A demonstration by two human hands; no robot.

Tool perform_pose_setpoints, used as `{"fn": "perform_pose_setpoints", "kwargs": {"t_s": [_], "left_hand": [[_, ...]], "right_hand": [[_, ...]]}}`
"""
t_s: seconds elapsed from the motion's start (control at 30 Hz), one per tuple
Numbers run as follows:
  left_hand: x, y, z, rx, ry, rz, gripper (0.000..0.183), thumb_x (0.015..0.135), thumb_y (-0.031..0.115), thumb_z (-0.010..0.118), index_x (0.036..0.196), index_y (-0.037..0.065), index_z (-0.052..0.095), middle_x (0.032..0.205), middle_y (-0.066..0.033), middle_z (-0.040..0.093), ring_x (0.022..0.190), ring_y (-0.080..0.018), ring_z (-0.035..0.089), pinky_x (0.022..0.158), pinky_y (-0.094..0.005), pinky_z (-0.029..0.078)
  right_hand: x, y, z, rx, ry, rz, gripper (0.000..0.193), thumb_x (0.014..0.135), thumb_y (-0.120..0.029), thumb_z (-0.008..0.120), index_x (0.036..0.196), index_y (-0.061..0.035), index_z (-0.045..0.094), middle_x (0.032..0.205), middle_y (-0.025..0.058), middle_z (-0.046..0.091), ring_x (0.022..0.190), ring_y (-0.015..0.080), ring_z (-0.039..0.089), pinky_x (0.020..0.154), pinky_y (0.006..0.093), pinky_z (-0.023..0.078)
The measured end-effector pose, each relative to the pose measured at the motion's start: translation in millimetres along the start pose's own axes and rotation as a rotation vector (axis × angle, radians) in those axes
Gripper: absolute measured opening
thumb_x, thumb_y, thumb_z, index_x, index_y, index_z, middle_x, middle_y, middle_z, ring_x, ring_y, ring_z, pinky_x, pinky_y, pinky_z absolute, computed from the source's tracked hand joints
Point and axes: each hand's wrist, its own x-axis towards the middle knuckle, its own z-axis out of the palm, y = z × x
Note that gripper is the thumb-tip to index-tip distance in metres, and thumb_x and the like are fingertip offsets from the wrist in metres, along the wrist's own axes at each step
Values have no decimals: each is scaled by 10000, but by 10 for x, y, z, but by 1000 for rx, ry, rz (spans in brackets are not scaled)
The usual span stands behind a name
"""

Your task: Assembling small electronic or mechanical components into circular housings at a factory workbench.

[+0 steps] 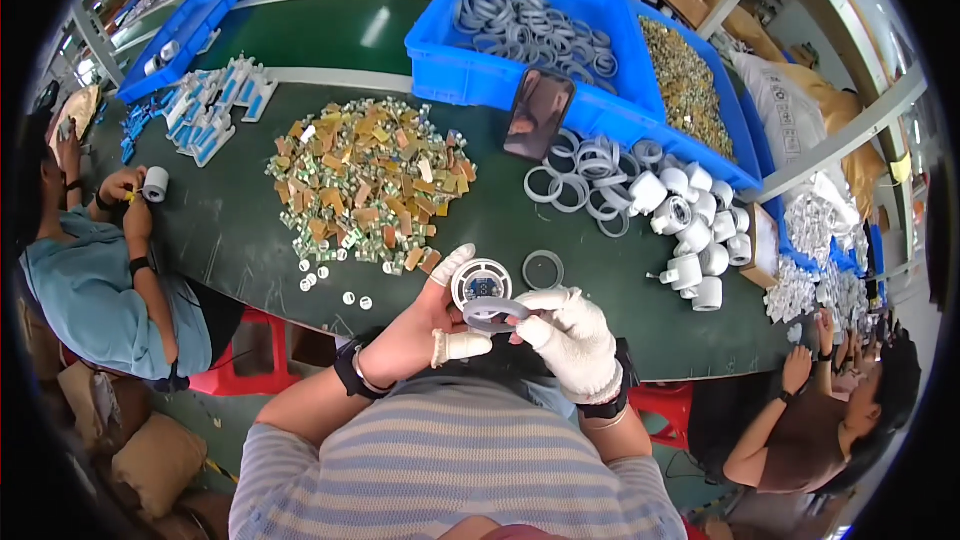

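"Two hands are yours; with the white round housing (481, 278) as the dial's centre, what does each do?"

"Your left hand (412, 332), its thumb and forefinger tips in white covers, cradles the housing, finger and thumb spread around it. Your right hand (575, 338), in a white knitted glove, pinches a gray ring (484, 326) between thumb and fingers at 6 o'clock, overlapping the housing's near edge in view."

"Does the ring touch the housing?"

"You cannot tell from this angle. A blue insert (487, 288) shows inside the housing."

"And around the dial?"

"At 9, small white discs (349, 298); at 10 to 11, a heap of small circuit boards (365, 175); between 12 and 1, a dark phone (540, 112) leaning on a blue crate (440, 78) of gray rings; near 2 to 3, a loose ring (527, 270) on the green table (450, 225) and, farther out, white housings (692, 238)."
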Motion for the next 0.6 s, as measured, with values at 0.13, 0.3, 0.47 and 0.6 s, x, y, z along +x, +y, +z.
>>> {"fn": "perform_pose_setpoints", "kwargs": {"t_s": [0.13, 0.3, 0.47, 0.6], "left_hand": [[-19, -117, -36, 87, -38, 37, 1146, 850, -169, 732, 1692, 237, 68, 1529, -58, 403, 1403, -217, 477, 1148, -405, 450], [-91, -147, -8, 163, -42, 39, 1130, 871, -134, 754, 1692, 197, 51, 1538, -63, 416, 1405, -203, 471, 1171, -410, 426], [-102, -138, 8, 142, -23, 15, 1137, 869, -133, 760, 1693, 208, 56, 1534, -58, 425, 1397, -198, 478, 1162, -403, 439], [-88, -148, -4, 125, -25, -6, 1133, 868, -135, 760, 1693, 221, 69, 1535, -53, 426, 1392, -189, 482, 1160, -396, 436]], "right_hand": [[-32, 52, 9, -93, -10, 3, 256, 996, -163, 724, 1177, 12, 680, 988, 101, 727, 859, 161, 712, 764, 310, 568], [-69, 65, 42, -180, -11, -131, 248, 989, -151, 729, 1178, 2, 680, 978, 105, 718, 850, 165, 711, 762, 308, 571], [-47, 32, 25, -271, -18, -166, 257, 976, -160, 745, 1172, -8, 675, 955, 109, 714, 826, 174, 713, 743, 306, 568], [-22, 53, 25, -273, -11, -225, 246, 974, -168, 743, 1157, -18, 678, 921, 100, 715, 791, 178, 713, 725, 310, 564]]}}
